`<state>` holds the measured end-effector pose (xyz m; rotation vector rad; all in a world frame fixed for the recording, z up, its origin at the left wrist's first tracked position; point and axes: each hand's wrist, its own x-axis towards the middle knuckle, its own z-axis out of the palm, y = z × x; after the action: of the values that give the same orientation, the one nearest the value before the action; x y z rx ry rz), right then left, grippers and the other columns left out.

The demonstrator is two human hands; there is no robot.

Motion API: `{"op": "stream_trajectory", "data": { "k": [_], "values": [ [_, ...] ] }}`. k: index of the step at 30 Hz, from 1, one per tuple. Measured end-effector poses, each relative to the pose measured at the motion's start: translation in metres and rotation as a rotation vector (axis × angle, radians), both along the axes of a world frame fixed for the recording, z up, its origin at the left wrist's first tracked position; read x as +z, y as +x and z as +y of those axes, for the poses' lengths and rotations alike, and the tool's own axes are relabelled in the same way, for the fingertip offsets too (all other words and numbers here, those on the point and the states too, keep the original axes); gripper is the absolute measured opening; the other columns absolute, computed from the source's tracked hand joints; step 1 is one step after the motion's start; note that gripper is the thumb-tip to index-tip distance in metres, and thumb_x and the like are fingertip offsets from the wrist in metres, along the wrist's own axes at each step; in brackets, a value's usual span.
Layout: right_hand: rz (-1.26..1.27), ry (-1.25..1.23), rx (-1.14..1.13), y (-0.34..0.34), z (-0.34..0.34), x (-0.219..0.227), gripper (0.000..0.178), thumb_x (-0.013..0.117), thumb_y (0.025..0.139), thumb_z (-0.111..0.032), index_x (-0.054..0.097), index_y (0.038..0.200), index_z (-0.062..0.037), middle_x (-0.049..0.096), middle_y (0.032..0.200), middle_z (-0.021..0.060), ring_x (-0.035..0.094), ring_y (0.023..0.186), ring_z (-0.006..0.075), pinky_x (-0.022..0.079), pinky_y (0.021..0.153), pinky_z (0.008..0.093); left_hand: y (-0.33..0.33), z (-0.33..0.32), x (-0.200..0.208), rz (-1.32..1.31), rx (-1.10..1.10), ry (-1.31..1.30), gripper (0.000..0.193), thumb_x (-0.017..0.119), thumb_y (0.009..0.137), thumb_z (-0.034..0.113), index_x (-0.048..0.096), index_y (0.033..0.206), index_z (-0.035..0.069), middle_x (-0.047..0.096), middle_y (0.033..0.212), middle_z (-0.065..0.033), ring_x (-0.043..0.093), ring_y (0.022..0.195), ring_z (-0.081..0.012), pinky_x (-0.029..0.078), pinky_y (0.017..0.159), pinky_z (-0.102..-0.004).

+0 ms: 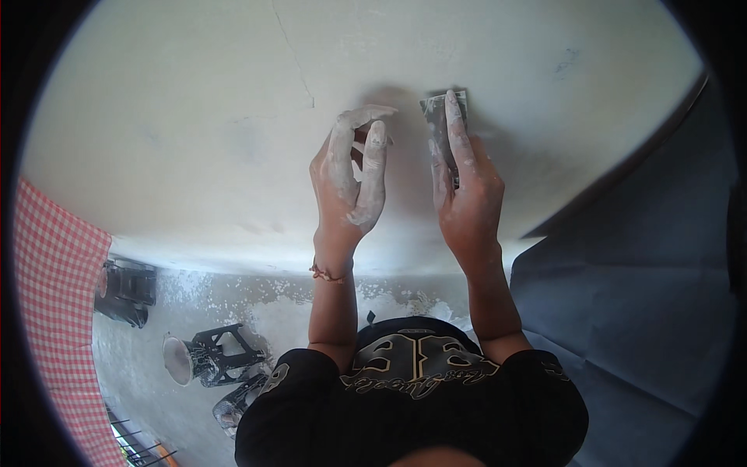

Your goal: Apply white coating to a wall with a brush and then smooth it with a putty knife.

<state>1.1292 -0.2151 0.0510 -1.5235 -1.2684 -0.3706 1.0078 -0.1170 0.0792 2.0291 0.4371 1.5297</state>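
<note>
My right hand (472,183) is closed round a dusty dark putty knife (440,124), its blade wider at the far end. One finger lies stretched along the blade, which is up against the pale wall (233,156); most of the handle is hidden in the palm. To its left, my left hand (354,167) hovers at the wall with bent fingers and the thumb apart, and I see nothing held in it. White powder or paste thickly coats its fingers and thumb. A thin crack (292,48) runs down the wall above the left hand.
Grey sheeting (622,311) hangs along the right. A red-and-white checked cloth (62,265) hangs at the left. Below it on the white-spattered floor (179,311) are a dark stool (229,350), a pale round container (178,359) and a dark bulky object (128,292).
</note>
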Motion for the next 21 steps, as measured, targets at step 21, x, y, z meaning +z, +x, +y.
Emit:
{"op": "stream_trajectory", "data": {
  "k": [21],
  "values": [
    [-0.193,-0.015,0.582,-0.256,0.104,0.050,0.050,0.054,0.103,0.002,0.051,0.152,-0.0055,0.060,0.146,0.0201,0.066,0.124,0.0395,0.059,0.098,0.0434,-0.313,-0.010,0.038,0.655,1.088,0.243,0.045,0.054,0.107,0.019,0.053,0.148,0.000,0.059,0.147,-0.0195,0.055,0.137,-0.0408,0.046,0.113,-0.0476]
  ]
}}
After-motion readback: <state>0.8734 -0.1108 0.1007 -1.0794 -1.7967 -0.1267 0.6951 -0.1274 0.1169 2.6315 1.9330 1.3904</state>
